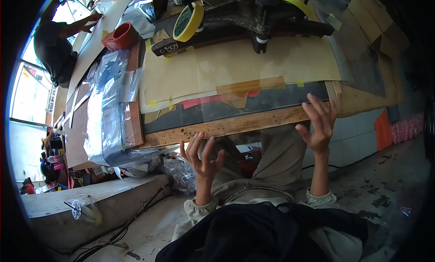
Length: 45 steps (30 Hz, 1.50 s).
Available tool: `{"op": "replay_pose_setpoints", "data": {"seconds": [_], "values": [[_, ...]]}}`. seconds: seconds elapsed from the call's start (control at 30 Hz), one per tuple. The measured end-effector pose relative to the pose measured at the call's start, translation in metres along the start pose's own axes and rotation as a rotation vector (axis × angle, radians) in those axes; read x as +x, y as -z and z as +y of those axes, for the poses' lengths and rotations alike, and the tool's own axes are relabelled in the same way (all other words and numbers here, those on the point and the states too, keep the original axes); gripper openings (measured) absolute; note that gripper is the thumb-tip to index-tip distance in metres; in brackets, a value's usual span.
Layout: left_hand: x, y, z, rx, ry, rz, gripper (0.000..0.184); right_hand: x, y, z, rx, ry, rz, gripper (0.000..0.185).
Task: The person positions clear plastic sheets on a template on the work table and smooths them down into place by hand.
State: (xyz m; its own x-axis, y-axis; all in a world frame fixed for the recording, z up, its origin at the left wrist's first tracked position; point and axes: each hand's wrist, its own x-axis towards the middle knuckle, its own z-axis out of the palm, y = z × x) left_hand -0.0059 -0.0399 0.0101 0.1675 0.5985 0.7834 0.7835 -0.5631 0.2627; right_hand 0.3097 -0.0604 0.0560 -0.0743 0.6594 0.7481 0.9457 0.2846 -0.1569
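Note:
My left hand (202,158) is raised just in front of the table's wooden front edge (217,127), fingers apart and nothing in them. Farther right, my right hand (321,123) is also spread and holds nothing, its fingertips near the right end of that edge. Whether either hand touches the wood I cannot tell. Behind the edge lies a dark board surface (272,98). On it is a large cream sheet (253,58), with brown and yellow tape pieces and a red strip (204,101) along its near side.
A heavy dark metal clamp frame (240,18) spans the back, with a yellow tape roll (189,21) on it and another yellow roll (294,4). A red tape ring (120,36) and clear plastic film (105,103) lie left. Another person (54,44) stands far left. Cables (131,222) run below.

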Motion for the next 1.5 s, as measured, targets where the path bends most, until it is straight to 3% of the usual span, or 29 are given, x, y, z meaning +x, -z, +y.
{"op": "replay_pose_setpoints", "data": {"seconds": [0.03, 0.13, 0.33, 0.43, 0.53, 0.57, 0.63, 0.83, 1.03, 1.13, 1.43, 1.5], "values": [[-0.006, -0.001, -0.002, 0.025, 0.002, 0.019, 0.034, -0.008, 0.001, 0.002, -0.109, 0.056, -0.091, 0.056], [-0.010, 0.004, -0.007, 0.075, 0.025, 0.060, 0.035, -0.022, 0.004, 0.007, -0.216, 0.074, -0.190, 0.061], [-0.001, 0.009, -0.017, 0.089, 0.047, 0.031, 0.030, -0.036, 0.019, 0.007, -0.110, 0.045, -0.006, 0.037], [-0.004, 0.007, -0.022, 0.100, -0.030, 0.012, 0.030, -0.066, 0.017, 0.014, -0.013, -0.170, 0.146, 0.029], [-0.004, 0.007, -0.020, 0.096, -0.024, 0.022, 0.024, -0.073, 0.014, 0.017, -0.022, -0.364, 0.235, 0.034], [-0.004, 0.007, -0.020, 0.104, 0.011, 0.005, 0.013, -0.073, 0.015, 0.017, -0.009, -0.373, 0.216, 0.034], [0.002, 0.010, -0.018, 0.097, 0.000, -0.013, 0.010, -0.070, 0.016, 0.017, 0.021, -0.390, 0.183, 0.035], [0.017, 0.018, -0.009, -0.029, 0.101, -0.104, 0.014, -0.046, 0.032, 0.027, 0.266, -0.308, 0.015, 0.015], [0.045, 0.031, 0.000, -0.195, 0.224, -0.257, 0.011, -0.034, 0.032, 0.022, 0.687, -0.614, 0.039, 0.009], [0.055, 0.032, 0.007, -0.164, 0.309, -0.309, 0.009, -0.021, 0.030, 0.012, 0.666, -0.738, 0.106, 0.009], [0.067, 0.023, 0.020, -0.077, 0.426, -0.284, 0.011, 0.010, 0.021, -0.006, 0.228, -0.918, 0.018, 0.010], [0.070, 0.021, 0.023, -0.032, 0.432, -0.283, 0.012, 0.017, 0.021, -0.009, 0.164, -0.870, -0.006, 0.009]]}}
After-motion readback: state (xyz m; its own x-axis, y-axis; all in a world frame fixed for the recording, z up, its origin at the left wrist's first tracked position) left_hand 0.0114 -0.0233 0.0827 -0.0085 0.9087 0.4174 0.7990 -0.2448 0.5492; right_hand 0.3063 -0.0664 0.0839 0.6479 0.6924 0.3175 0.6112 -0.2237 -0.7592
